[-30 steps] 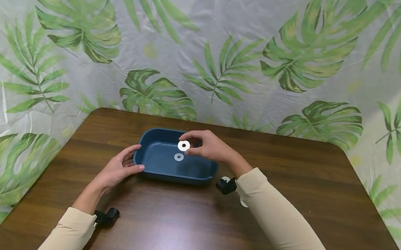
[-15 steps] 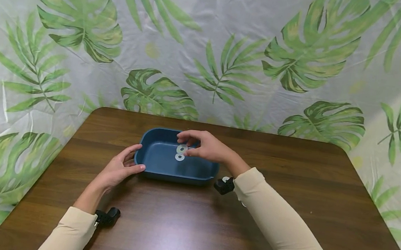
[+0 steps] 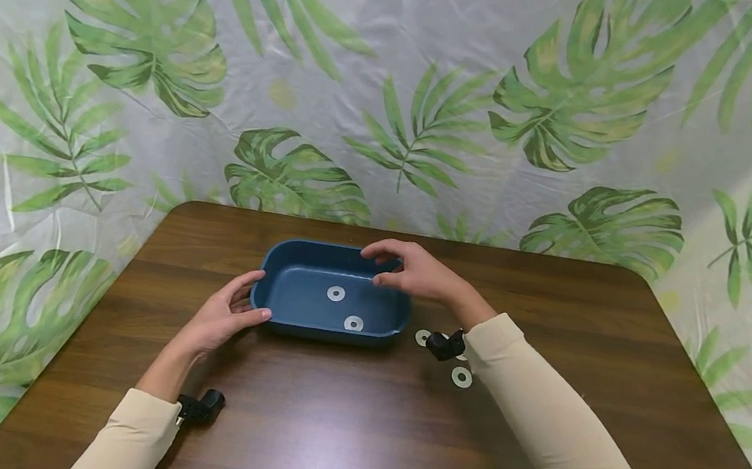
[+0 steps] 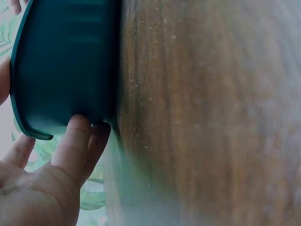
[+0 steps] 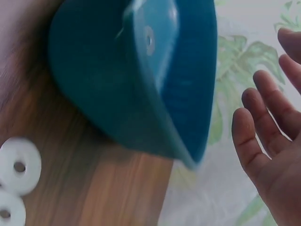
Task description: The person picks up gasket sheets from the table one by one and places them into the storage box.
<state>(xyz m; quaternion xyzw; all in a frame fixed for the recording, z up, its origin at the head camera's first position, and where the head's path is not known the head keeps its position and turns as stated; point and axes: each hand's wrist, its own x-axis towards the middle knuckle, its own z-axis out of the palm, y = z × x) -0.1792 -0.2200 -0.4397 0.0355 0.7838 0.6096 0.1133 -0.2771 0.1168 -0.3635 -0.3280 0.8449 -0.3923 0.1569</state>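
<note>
A dark blue rectangular tub (image 3: 311, 312) with rounded corners stands on the table. My left hand (image 3: 220, 317) grips its left end, thumb at the near corner and fingers along the side. The left wrist view shows fingertips (image 4: 77, 125) against the tub's outer wall. Two flat white washers lie inside, one washer (image 3: 336, 293) mid-floor and another washer (image 3: 353, 323) by the near wall. My right hand (image 3: 416, 272) hovers over the tub's far right corner, fingers loosely bent and nothing between them. In the right wrist view, that hand (image 5: 277, 136) is apart from the tub.
Several more white washers lie right of the tub on the brown wooden table (image 3: 327, 415), including a washer (image 3: 461, 376) near my right sleeve (image 3: 537, 408); the wrist camera (image 3: 445, 344) partly covers others. A leaf-patterned sheet (image 3: 390, 112) hangs behind the table.
My right hand let go of a washer, which dropped into the tub and now lies by the near wall. The hand then moved right and slightly away. My left hand stayed in place.
</note>
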